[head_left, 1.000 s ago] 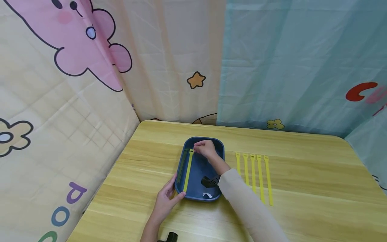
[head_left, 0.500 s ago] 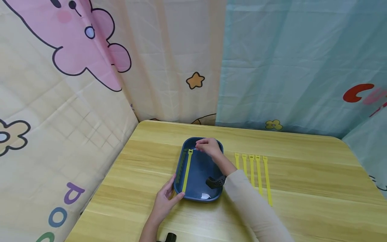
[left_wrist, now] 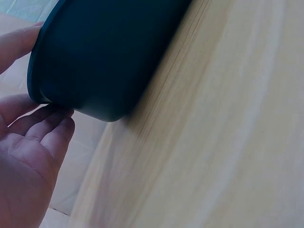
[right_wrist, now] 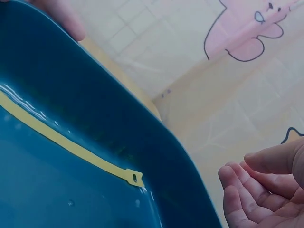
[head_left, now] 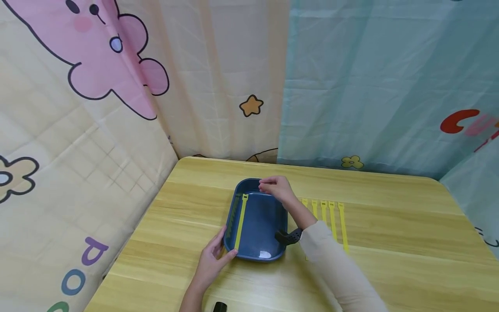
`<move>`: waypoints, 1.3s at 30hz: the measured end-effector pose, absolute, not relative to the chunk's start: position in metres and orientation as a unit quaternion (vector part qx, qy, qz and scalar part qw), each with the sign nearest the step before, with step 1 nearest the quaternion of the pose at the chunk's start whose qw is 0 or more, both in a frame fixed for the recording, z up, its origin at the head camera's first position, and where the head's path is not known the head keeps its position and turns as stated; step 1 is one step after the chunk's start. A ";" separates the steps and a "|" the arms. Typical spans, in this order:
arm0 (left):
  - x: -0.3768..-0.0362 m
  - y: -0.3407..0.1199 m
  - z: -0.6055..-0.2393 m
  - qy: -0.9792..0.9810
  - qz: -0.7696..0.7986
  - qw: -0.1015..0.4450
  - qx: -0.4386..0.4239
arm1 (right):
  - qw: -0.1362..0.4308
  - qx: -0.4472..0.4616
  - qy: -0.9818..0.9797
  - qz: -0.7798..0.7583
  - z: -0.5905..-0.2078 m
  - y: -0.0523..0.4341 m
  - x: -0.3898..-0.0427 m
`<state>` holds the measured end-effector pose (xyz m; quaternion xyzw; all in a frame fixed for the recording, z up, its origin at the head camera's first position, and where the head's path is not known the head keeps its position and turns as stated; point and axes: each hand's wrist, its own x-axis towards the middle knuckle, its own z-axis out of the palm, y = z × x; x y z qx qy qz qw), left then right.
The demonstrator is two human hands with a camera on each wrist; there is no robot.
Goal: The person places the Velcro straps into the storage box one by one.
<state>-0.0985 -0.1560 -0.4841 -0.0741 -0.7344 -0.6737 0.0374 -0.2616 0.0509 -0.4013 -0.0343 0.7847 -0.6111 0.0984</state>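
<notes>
Our left hand (head_left: 209, 262) pinches the blue tray (head_left: 264, 223), near the tabletop's (head_left: 199, 190) far edge, by its near-left corner; over its far-right corner our right hand (head_left: 277, 189) hovers, fingers loosely curled. A yellow cable tie (head_left: 241, 221) lies inside, along the left edge.

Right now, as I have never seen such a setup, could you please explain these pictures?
There is no machine: a person works with their left hand and right hand. The wide picture is taken from the head, looking forward and down; the two closer ones are taken from the left and right wrists. On the wood-grained table stands a blue tray, with one yellow strap lying inside, along its left side. To the tray's right lie five more yellow straps, partly hidden by the pale sleeve. The left hand grips the tray's near left corner; the right hand is by its far right corner, holding nothing visible.
</notes>
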 end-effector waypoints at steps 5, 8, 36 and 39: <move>-0.099 -0.155 -0.486 -0.735 -0.672 0.040 -0.075 | 0.095 -0.034 0.782 -0.616 -0.395 0.059 -0.258; -0.099 -0.156 -0.486 -0.733 -0.675 0.043 -0.074 | 0.092 -0.040 0.779 -0.619 -0.393 0.063 -0.257; -0.100 -0.156 -0.488 -0.730 -0.679 0.038 -0.071 | 0.014 -0.017 0.771 -0.636 -0.409 0.124 -0.254; -0.100 -0.156 -0.489 -0.729 -0.680 0.040 -0.071 | 0.017 -0.034 0.783 -0.621 -0.412 0.128 -0.254</move>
